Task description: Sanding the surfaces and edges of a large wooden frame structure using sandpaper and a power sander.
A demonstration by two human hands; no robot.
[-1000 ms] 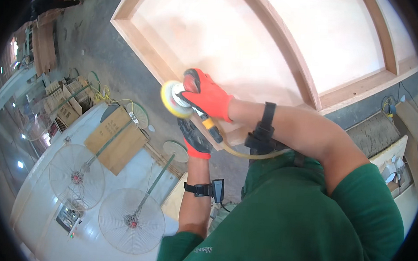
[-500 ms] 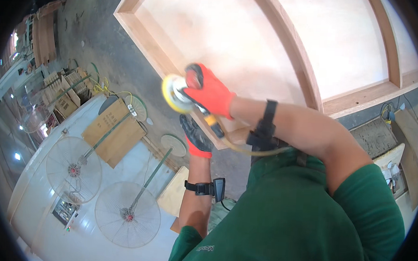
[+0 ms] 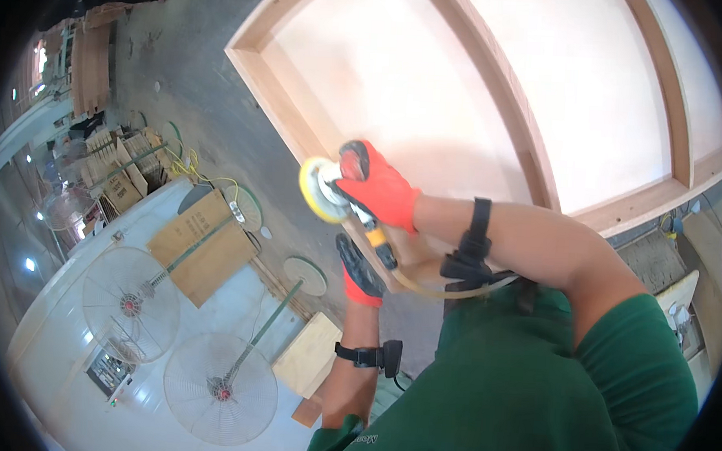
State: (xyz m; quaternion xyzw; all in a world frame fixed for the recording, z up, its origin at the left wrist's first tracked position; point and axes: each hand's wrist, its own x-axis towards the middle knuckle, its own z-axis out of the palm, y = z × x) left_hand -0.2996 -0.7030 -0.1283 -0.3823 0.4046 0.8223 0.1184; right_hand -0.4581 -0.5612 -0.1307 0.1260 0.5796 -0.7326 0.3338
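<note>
At frame centre, a yellow-padded sander (image 3: 324, 189) is gripped by the right hand (image 3: 381, 188), fingers clenched round it, beside the wooden panel frame (image 3: 279, 99). The left hand (image 3: 360, 268) is held just below; its finger state cannot be told.

Woodworking workshop, large framed wooden panel (image 3: 482, 93), stacked timber (image 3: 92, 64), pedestal fans (image 3: 132, 303), dusty concrete floor (image 3: 181, 69)

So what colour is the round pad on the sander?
Yellow: the round pad on the sander, held in the right hand; head view.
</note>
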